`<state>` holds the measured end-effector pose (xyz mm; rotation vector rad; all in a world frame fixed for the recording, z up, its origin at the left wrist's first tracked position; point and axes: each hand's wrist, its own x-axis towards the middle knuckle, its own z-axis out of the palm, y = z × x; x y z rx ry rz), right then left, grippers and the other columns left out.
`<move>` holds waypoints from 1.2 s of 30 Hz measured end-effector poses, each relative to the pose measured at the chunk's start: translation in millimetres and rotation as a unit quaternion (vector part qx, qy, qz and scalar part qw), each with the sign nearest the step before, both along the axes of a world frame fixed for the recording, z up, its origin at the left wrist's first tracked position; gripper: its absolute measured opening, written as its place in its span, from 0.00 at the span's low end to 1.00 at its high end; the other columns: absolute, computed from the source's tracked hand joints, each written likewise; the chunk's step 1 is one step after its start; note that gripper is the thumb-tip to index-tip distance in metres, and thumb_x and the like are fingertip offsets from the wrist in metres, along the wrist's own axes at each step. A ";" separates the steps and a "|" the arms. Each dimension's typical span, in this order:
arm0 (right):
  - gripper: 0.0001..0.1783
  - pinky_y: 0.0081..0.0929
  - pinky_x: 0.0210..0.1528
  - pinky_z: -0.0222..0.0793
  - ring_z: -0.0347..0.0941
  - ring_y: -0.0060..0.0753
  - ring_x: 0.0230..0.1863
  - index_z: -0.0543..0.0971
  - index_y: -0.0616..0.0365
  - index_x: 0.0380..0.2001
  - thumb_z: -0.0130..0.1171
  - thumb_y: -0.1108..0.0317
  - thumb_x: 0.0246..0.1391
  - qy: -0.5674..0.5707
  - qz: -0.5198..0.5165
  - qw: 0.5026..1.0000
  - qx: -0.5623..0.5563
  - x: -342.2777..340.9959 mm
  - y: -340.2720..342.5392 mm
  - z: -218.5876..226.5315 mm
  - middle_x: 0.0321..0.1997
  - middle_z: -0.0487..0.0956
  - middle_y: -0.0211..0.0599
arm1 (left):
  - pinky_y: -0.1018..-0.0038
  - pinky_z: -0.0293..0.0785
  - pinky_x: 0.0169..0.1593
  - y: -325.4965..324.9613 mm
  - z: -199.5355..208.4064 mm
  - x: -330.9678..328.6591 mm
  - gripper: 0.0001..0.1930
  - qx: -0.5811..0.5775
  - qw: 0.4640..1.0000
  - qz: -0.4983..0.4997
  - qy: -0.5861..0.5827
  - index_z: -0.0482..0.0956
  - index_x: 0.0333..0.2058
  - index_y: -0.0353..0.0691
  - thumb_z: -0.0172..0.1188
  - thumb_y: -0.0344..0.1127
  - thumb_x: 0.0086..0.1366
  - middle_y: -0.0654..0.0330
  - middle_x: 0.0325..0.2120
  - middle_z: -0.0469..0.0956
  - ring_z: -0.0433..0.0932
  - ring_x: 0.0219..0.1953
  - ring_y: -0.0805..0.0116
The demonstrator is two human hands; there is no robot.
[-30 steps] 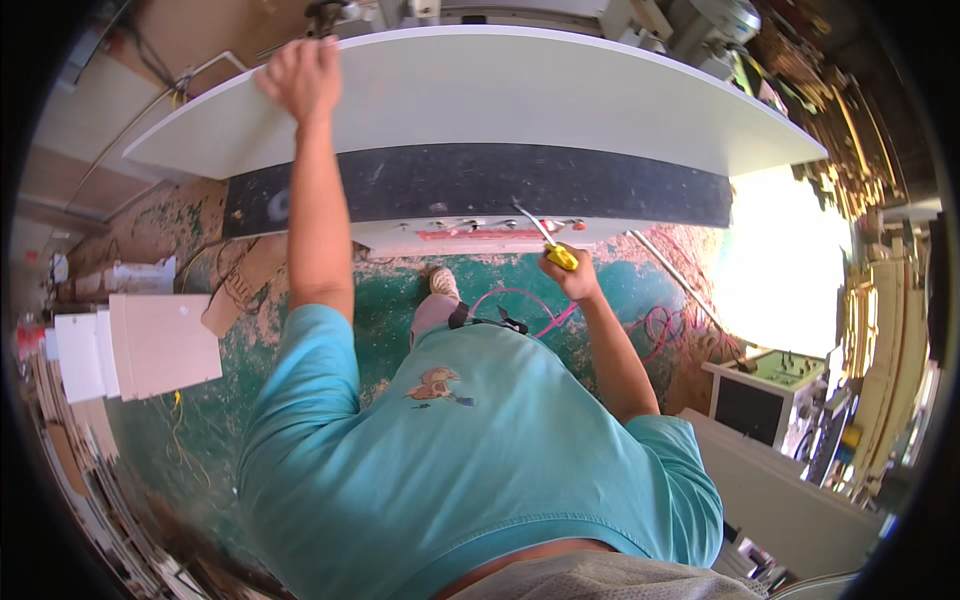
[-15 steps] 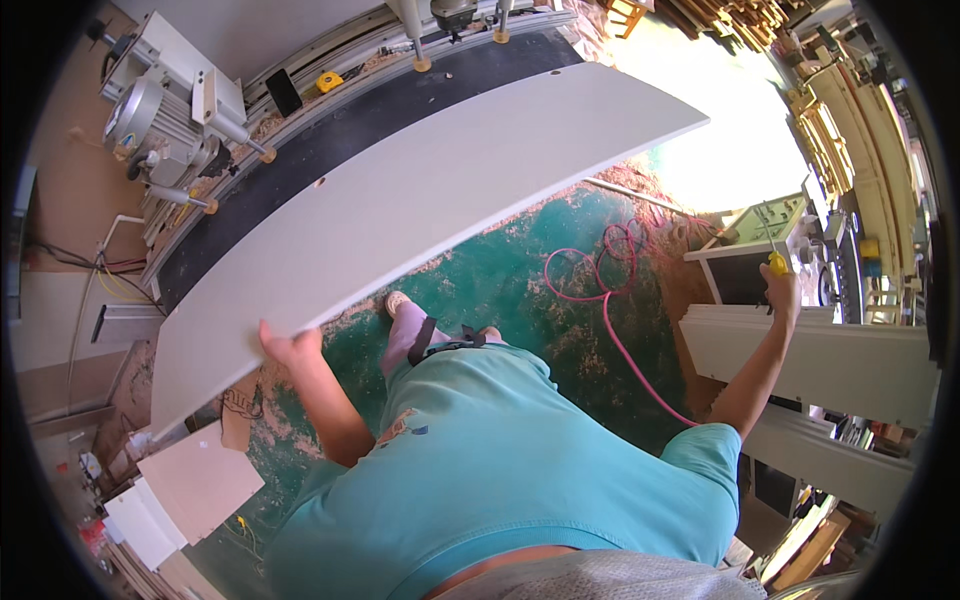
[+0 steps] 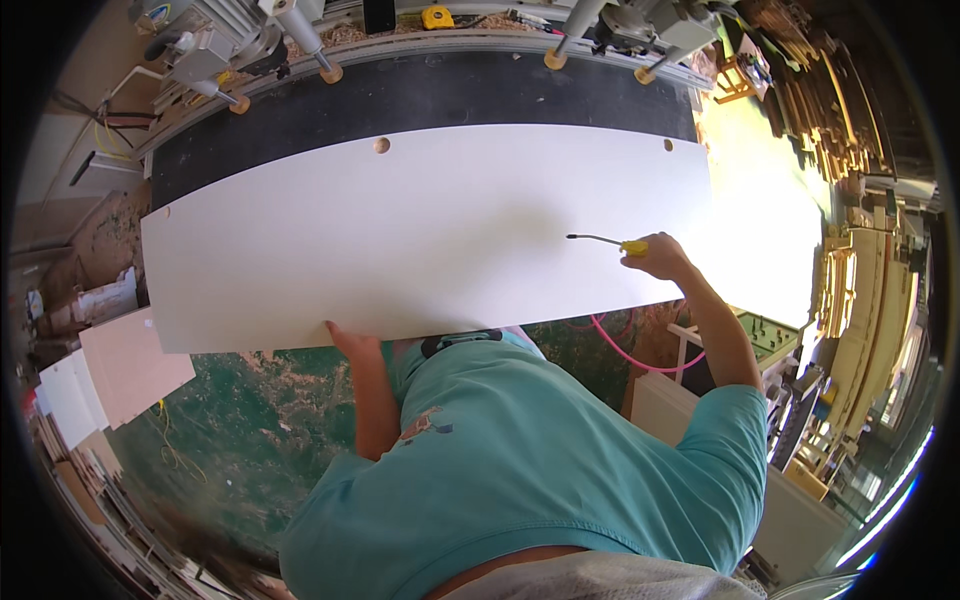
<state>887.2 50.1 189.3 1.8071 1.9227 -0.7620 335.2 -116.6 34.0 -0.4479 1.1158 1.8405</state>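
Note:
A long white panel (image 3: 430, 235) lies across the black bed (image 3: 450, 95) of a machine, with round holes along its far edge. My left hand (image 3: 355, 345) grips the panel's near edge, thumb on top; its other fingers are hidden beneath. Above the panel's right part, my right hand (image 3: 660, 258) is closed around a yellow air blow gun (image 3: 632, 247). The gun's thin bent nozzle points left over the white surface. A pink hose (image 3: 640, 362) hangs below the panel, near my right forearm.
Motors and cylinders with tan round feet (image 3: 555, 60) stand along the machine's far side. A yellow tape measure (image 3: 437, 17) rests on the rail. Boards (image 3: 135, 360) lean at the left. Stacked timber (image 3: 860, 290) lines the right. Sawdust covers parts of the green floor (image 3: 250, 430).
My view has turned to the right. My right hand has brought the blow gun from out at the right side to over the panel. My left hand keeps to the near edge.

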 end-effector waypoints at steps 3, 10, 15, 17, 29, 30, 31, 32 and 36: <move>0.23 0.36 0.42 0.73 0.78 0.38 0.34 0.80 0.50 0.43 0.67 0.49 0.48 0.030 0.019 0.999 -0.034 -86.0 97.2 -14.7 0.30 0.82 0.38 | 0.55 0.58 0.66 -17.9 13.0 3.7 0.30 0.062 0.996 -0.048 -0.036 0.62 0.64 0.41 0.38 0.54 0.73 0.56 0.65 0.62 0.62 0.64 0.51; 0.23 0.36 0.44 0.73 0.78 0.49 0.38 0.76 0.58 0.47 0.66 0.74 0.45 0.226 0.138 0.943 0.199 -110.7 228.8 -97.5 0.35 0.81 0.42 | 0.52 0.66 0.61 -26.4 -53.8 -4.3 0.30 -0.059 0.994 0.065 0.071 0.60 0.64 0.40 0.38 0.55 0.74 0.53 0.61 0.65 0.68 0.60 0.50; 0.27 0.42 0.49 0.72 0.79 0.50 0.45 0.78 0.58 0.46 0.64 0.48 0.51 0.034 0.142 0.989 0.019 -107.0 252.9 -88.3 0.43 0.82 0.48 | 0.52 0.65 0.61 -9.3 -59.0 3.5 0.31 -0.021 0.993 0.102 0.058 0.62 0.63 0.40 0.35 0.58 0.73 0.54 0.60 0.65 0.66 0.60 0.51; 0.28 0.43 0.48 0.72 0.79 0.52 0.46 0.78 0.59 0.44 0.65 0.46 0.50 0.017 0.154 0.984 0.088 -110.0 240.9 -56.4 0.42 0.82 0.49 | 0.51 0.64 0.61 -34.6 -76.8 1.5 0.31 0.017 0.992 0.110 0.058 0.62 0.63 0.41 0.36 0.58 0.73 0.54 0.60 0.65 0.66 0.60 0.51; 0.20 0.33 0.26 0.65 0.71 0.36 0.22 0.72 0.53 0.30 0.71 0.67 0.33 0.160 0.355 0.787 0.479 38.2 -48.6 250.2 0.21 0.72 0.32 | 0.55 0.62 0.63 -34.7 -72.8 120.5 0.32 0.199 0.979 0.022 -0.023 0.62 0.64 0.44 0.37 0.58 0.70 0.55 0.65 0.62 0.63 0.64 0.53; 0.21 0.33 0.26 0.66 0.71 0.35 0.21 0.72 0.53 0.31 0.71 0.65 0.33 0.158 0.362 0.769 0.503 51.1 -71.6 258.0 0.21 0.72 0.31 | 0.55 0.62 0.63 -38.7 -71.1 130.4 0.32 0.189 0.981 0.018 -0.031 0.62 0.64 0.44 0.37 0.59 0.70 0.55 0.65 0.62 0.63 0.64 0.53; 0.21 0.31 0.28 0.67 0.73 0.34 0.23 0.72 0.53 0.32 0.71 0.64 0.33 0.146 0.366 0.749 0.533 68.8 -88.1 257.5 0.23 0.75 0.32 | 0.55 0.62 0.63 -42.6 -69.2 136.2 0.32 0.182 0.982 0.019 -0.035 0.62 0.64 0.44 0.37 0.59 0.70 0.55 0.65 0.62 0.64 0.64 0.53; 0.19 0.31 0.31 0.70 0.77 0.35 0.27 0.74 0.53 0.34 0.68 0.63 0.36 0.142 0.360 0.742 0.548 73.9 -108.0 265.1 0.27 0.78 0.32 | 0.55 0.62 0.63 -46.5 -69.8 139.8 0.32 0.173 0.984 0.014 -0.037 0.62 0.64 0.44 0.38 0.59 0.70 0.55 0.65 0.62 0.64 0.64 0.53; 0.14 0.38 0.39 0.72 0.79 0.40 0.37 0.75 0.55 0.35 0.64 0.63 0.45 0.123 0.326 0.716 0.605 107.8 -160.6 226.7 0.34 0.81 0.37 | 0.54 0.62 0.63 -60.5 -63.2 147.7 0.32 0.152 0.988 0.003 -0.036 0.62 0.64 0.43 0.38 0.59 0.70 0.55 0.65 0.62 0.64 0.64 0.53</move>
